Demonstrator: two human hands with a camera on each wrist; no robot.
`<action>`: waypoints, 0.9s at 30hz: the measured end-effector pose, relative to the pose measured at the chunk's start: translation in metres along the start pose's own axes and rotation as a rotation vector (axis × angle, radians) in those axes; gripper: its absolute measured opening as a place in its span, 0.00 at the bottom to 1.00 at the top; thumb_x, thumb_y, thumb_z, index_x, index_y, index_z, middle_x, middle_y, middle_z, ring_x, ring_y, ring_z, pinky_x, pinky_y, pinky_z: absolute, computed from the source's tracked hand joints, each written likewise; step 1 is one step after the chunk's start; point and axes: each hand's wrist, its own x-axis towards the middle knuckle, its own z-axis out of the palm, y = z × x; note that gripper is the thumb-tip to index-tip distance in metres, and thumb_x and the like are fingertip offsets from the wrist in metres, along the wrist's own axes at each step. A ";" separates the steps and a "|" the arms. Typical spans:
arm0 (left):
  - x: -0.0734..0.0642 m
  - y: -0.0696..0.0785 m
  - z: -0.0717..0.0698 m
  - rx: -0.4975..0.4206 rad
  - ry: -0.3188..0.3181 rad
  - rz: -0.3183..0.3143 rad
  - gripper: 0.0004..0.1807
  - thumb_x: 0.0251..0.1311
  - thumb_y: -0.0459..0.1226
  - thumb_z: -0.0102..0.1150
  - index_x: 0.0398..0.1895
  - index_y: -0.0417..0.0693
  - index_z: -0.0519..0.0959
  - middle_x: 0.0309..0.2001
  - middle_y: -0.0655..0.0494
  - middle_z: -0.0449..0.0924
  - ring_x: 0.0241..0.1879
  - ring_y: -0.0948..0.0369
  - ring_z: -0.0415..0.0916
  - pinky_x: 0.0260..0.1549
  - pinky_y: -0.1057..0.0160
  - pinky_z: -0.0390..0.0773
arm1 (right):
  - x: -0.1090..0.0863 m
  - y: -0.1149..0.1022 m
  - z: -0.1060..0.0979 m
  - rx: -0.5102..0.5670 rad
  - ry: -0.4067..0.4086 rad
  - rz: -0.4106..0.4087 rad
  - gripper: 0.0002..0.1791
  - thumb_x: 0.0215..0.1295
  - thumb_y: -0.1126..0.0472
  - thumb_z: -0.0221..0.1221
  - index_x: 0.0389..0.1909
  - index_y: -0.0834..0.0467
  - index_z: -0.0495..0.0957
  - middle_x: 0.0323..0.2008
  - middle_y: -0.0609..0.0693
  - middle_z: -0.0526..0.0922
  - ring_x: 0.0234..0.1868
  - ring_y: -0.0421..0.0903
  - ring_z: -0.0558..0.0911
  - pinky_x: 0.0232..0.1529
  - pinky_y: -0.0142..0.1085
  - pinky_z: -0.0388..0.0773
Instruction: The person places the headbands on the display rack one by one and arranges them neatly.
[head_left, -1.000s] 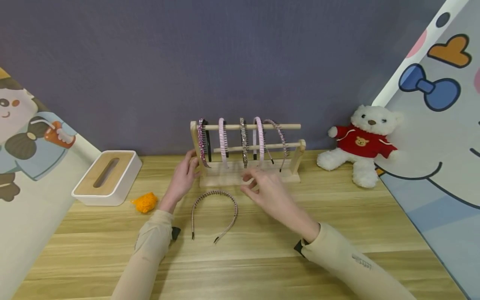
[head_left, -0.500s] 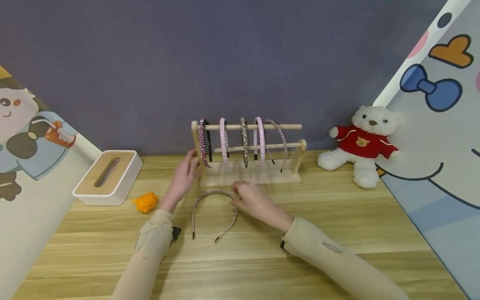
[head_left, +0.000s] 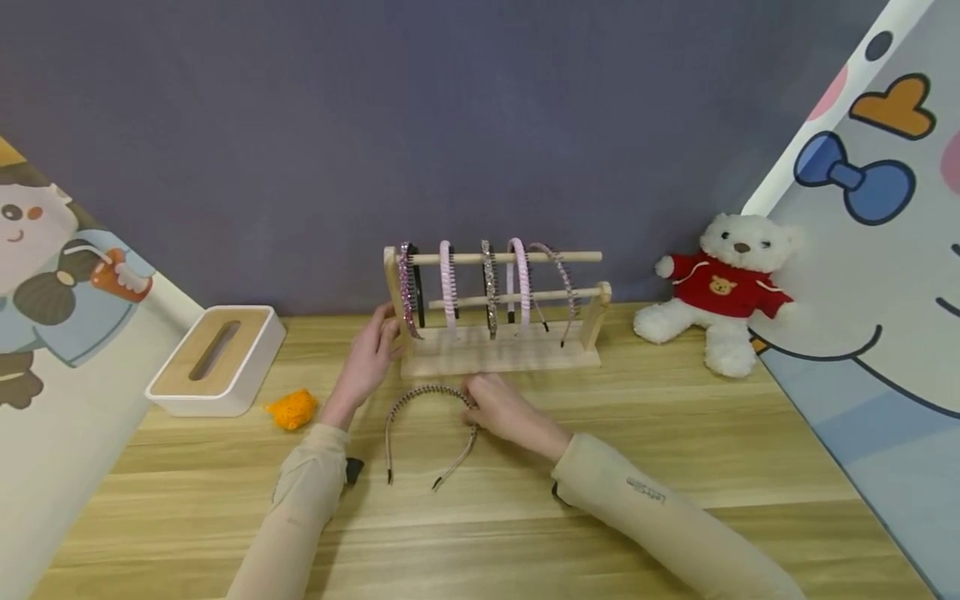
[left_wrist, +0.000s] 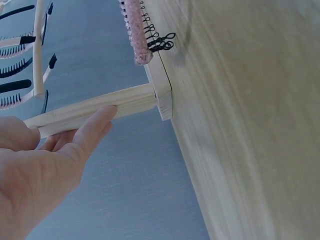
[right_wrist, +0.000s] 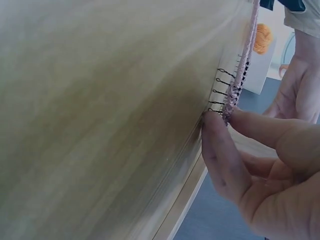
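A thin pinkish headband with small wire teeth [head_left: 420, 390] lies on the table, its open ends toward me. My right hand [head_left: 506, 410] pinches its right side near the top between thumb and fingers, as the right wrist view shows up close on the headband [right_wrist: 243, 62]. Behind it stands a wooden headband stand [head_left: 502, 360] with two rails. My left hand [head_left: 367, 354] holds the stand's left post [left_wrist: 135, 98], thumb on one side and fingers on the other. Several headbands hang on the rails, among them a pale pink one [head_left: 447, 283] and a glittery one [head_left: 491, 292].
To the left are a white tissue box with a wooden lid [head_left: 243, 379] and an orange crumpled bundle [head_left: 292, 409]. A white teddy bear in a red sweater [head_left: 720, 292] sits at the right. A dark wall [head_left: 480, 125] rises behind the stand.
My right hand has come down and left from in front of the stand to the headband on the table and now pinches it. The left hand has stayed at the post.
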 end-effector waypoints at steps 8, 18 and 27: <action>0.003 0.001 0.002 -0.011 -0.010 0.004 0.25 0.88 0.34 0.36 0.81 0.32 0.59 0.75 0.27 0.64 0.70 0.30 0.70 0.60 0.46 0.86 | 0.005 0.004 -0.006 0.024 0.002 0.050 0.08 0.65 0.73 0.72 0.42 0.69 0.85 0.29 0.51 0.82 0.31 0.44 0.80 0.30 0.30 0.84; 0.002 0.000 0.005 -0.015 0.001 0.023 0.24 0.88 0.32 0.37 0.79 0.30 0.59 0.74 0.26 0.63 0.69 0.28 0.69 0.60 0.44 0.85 | -0.001 0.005 -0.011 0.091 0.008 0.097 0.12 0.65 0.74 0.71 0.47 0.69 0.84 0.36 0.55 0.87 0.34 0.46 0.85 0.32 0.28 0.88; -0.001 -0.002 0.003 -0.019 -0.001 0.005 0.25 0.88 0.33 0.36 0.81 0.32 0.58 0.75 0.27 0.62 0.70 0.29 0.68 0.61 0.42 0.85 | -0.011 -0.005 -0.025 0.187 0.039 0.072 0.12 0.67 0.75 0.69 0.50 0.70 0.83 0.38 0.58 0.89 0.34 0.46 0.87 0.31 0.26 0.88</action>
